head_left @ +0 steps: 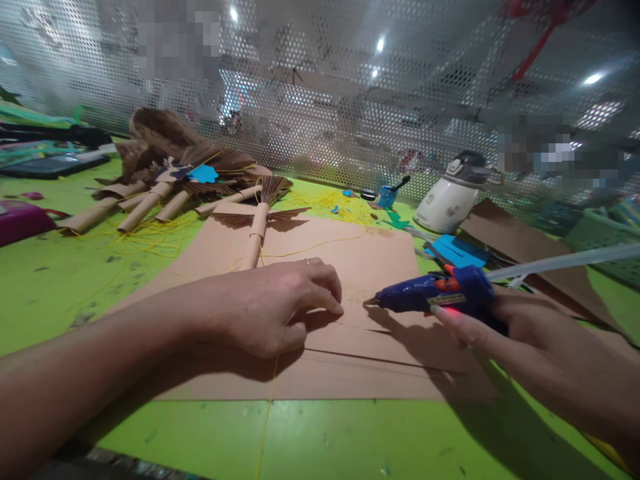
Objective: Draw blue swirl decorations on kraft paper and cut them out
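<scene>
Head view: paper (385, 257), green table (320, 437), perforated screen (320, 127).

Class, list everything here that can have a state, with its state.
Glue gun, gripped in the right hand
Left hand, fingers bent
Brown sheet, flat on the table
White bottle, upright, lid on
Yellow string, loose, tangled
Brown tubes, rolled
Paper fan, pleated

The left forearm (110, 350) is extended from the lower left toward the centre, and the left hand (277, 303) is held palm down, its fingers (325, 299) bent. The right hand (525, 340) is reached in from the right edge, closed in a grip, with one digit (457, 325) stretched forward and reddened by light.
</scene>
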Available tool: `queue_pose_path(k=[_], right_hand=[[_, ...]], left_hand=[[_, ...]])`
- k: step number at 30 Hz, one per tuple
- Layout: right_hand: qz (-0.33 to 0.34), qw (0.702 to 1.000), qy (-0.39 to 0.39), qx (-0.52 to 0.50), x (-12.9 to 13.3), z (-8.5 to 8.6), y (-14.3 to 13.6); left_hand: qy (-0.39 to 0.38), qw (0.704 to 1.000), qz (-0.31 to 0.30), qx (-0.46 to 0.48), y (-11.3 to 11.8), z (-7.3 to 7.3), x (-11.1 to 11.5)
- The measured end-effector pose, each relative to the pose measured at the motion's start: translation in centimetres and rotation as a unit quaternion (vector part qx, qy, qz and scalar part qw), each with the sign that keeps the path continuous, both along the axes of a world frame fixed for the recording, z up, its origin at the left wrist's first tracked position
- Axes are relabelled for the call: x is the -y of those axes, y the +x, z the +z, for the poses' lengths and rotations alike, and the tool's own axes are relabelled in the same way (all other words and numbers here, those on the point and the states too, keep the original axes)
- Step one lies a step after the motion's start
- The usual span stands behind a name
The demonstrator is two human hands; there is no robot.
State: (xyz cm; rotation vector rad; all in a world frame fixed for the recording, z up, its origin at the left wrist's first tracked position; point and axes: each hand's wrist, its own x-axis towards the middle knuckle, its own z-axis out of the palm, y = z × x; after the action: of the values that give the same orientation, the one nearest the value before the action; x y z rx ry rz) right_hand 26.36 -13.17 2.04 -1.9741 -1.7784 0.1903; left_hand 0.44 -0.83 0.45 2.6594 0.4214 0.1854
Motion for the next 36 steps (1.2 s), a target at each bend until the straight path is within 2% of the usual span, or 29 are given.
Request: queue_pose_path(k=[4,10,17,21,25,30,33,36], right_hand=[[-0.008,1.000,0.001,-0.002,-0.1,0.2,-0.3],[-0.047,0.997,-0.057,-0.020,-0.1,-0.3,-0.2],[-0.058,0.997,0.030,0.039,-0.3,-0.9,-0.9],[-0.060,0.996,0.043,0.053,-0.5,-0.8,-1.3],[-0.065,0.997,0.010,0.043,-0.3,-0.5,-0.8],[-0.092,0.992,-0.091,0.001,-0.4,0.0,-0.7],[-0.113,0.989,-0.091,-0.004,-0.5,0.0,-0.8],[-0.087,0.994,-0.070,0.002,-0.4,-0.3,-0.7]], left_hand=[[-0.004,1.000,-0.008,-0.002,-0.1,0.0,-0.2],[-0.003,1.000,-0.002,-0.014,0.0,0.1,-0.1],[-0.001,1.000,-0.009,-0.012,0.1,0.2,-0.1],[-0.005,1.000,-0.008,-0.014,0.1,0.2,-0.1],[-0.004,1.000,-0.008,-0.019,0.1,0.2,-0.1],[-0.004,1.000,-0.013,-0.011,0.0,0.1,-0.2],[-0.010,1.000,-0.009,-0.010,0.0,0.1,-0.2],[-0.009,1.000,-0.003,-0.006,0.0,0.0,-0.1]])
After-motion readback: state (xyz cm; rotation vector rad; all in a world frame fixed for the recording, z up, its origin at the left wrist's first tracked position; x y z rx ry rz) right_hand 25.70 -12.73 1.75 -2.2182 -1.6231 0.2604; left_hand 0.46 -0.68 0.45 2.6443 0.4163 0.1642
